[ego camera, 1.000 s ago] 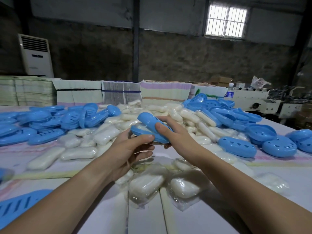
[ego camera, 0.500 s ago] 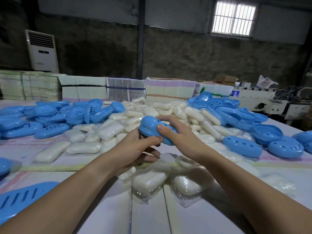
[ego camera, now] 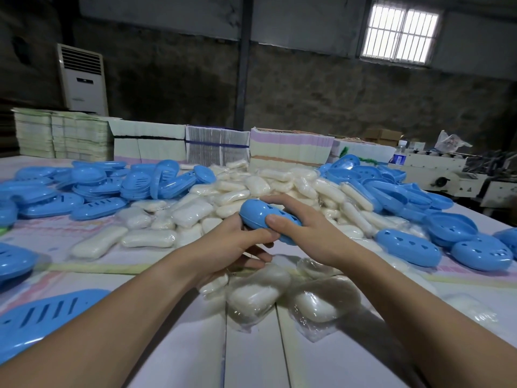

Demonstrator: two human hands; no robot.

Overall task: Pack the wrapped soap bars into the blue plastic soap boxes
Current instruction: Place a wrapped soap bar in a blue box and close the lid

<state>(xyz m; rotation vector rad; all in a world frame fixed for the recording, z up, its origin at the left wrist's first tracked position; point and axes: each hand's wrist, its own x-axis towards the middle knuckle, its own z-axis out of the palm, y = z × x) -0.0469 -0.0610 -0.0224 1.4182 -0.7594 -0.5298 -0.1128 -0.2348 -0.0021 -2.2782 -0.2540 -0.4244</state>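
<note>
A closed blue soap box is held above the desk between both hands: the right hand curls over its top and near side, thumb on the front, while the left hand grips its left end from below. Wrapped soap bars lie just beneath, with a heap of wrapped bars behind

Two hands, one held blue soap box, dozens more boxes, dozens of wrapped soap bars, one water bottle
</note>
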